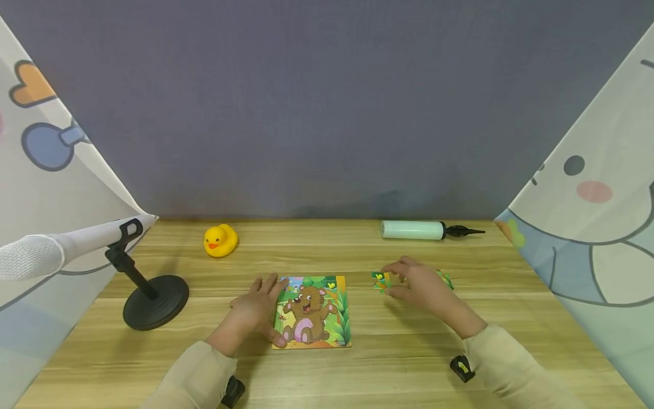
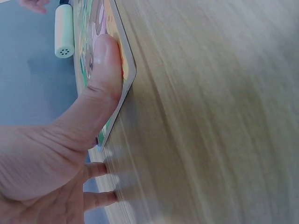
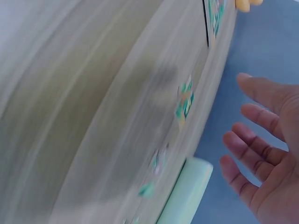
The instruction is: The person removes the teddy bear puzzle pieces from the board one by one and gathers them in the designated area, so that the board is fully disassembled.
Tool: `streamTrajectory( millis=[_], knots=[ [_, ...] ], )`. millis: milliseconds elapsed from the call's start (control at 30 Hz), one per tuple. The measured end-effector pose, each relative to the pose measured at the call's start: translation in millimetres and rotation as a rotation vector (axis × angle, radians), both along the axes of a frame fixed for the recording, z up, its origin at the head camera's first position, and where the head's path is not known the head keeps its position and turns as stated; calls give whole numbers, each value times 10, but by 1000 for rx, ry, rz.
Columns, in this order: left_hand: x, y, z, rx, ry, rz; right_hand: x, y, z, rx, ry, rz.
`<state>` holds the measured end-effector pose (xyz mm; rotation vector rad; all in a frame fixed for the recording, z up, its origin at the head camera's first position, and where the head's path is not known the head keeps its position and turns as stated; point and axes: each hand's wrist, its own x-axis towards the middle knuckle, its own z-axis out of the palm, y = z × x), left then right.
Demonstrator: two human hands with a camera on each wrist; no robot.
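A square jigsaw puzzle (image 1: 309,315) with a bear picture lies flat on the table. My left hand (image 1: 254,309) is spread at its left side, the thumb on its lower left corner; in the left wrist view the thumb pad presses the board (image 2: 108,88) edge, and two other fingers touch the wood. To the right, my right hand (image 1: 416,284) hovers over loose puzzle pieces, fingers loosely bent. One green and orange puzzle piece (image 1: 380,280) shows beside its fingertips, another piece (image 1: 445,279) behind the hand. In the right wrist view the right hand (image 3: 266,154) has nothing between its fingers, above the pieces (image 3: 184,101).
A yellow rubber duck (image 1: 221,240) sits at the back left. Along the back right lies a white hand pump (image 1: 413,230) with a black nozzle. A white microphone on a black stand (image 1: 155,303) stands at the left. Grey fabric (image 1: 327,113) rises behind the table.
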<state>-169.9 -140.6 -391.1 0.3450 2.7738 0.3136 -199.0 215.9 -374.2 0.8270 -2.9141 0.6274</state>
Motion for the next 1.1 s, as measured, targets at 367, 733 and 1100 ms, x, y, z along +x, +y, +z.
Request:
streamTrajectory(
  millis=[367,733,1100],
  knots=[
    [2,-7,-9,-1,3,-8,0,-466,-147,-96,-96,30],
    [-7,6,-14,-18,2,-9,-27,-836,-252,-106,-225,-57],
    [-4,6,-4,-23,1,-4,-47,-940,-320,-27,-201,-21]
  ],
)
